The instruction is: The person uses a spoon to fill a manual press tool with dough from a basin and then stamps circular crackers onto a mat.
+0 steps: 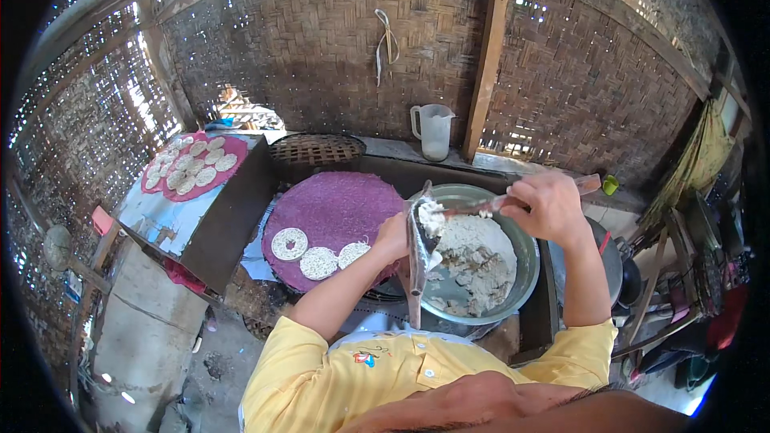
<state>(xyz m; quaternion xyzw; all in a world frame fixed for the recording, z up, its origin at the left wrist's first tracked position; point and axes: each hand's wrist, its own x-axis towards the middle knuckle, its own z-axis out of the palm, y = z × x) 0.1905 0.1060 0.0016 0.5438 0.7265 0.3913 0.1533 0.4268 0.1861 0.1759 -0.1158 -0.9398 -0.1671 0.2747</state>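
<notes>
In my right hand [544, 207] is the handle of a flat tool [481, 205], its far end at white dough [431, 218] in a dark wooden press [416, 246]. My left hand [394, 234] grips the side of this press, which stands tilted over the left rim of a green basin [529, 276]. Crumbly pale dough [481, 258] lies in the basin. To the left, a round purple cloth mat [337, 204] bears a ring-shaped piece of stranded dough [289, 244] and two flat round ones [318, 263] near its front edge.
Several dough rounds lie on a pink cloth [237, 159] on a box [198, 210] at the left. Behind stand a woven bamboo tray [319, 149] and a translucent plastic jug [435, 132]. A small green cup [610, 185] and a round dark lid [592, 264] are at the right.
</notes>
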